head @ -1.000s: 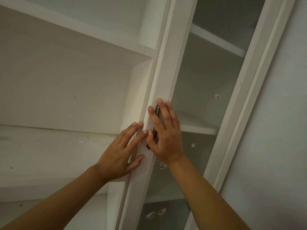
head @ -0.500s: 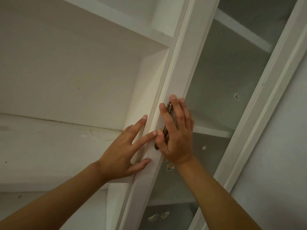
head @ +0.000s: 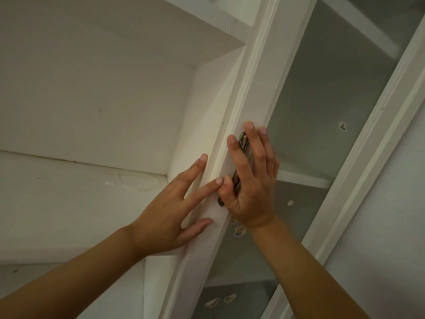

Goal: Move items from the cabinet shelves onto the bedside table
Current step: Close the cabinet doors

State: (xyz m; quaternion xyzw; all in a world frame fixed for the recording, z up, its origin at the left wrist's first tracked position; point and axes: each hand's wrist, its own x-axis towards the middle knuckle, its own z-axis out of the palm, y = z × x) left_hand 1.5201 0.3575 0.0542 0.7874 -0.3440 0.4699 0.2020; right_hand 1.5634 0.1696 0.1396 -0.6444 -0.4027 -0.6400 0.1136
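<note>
Your right hand [head: 250, 178], at centre frame, wraps its fingers and thumb around the metal handle [head: 241, 157] of the cabinet door [head: 259, 72], while your left hand [head: 174, 208] lies spread against the door's edge. The shelves [head: 69, 203] at left show no items; the bedside table is out of view, so I judge the moving nearly finished.

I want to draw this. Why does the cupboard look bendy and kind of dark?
Head view: the wide-angle lens bows the white door frame; light is dim and greyish, the frosted glass darker still; the right hand on the handle looks sharp.
</note>
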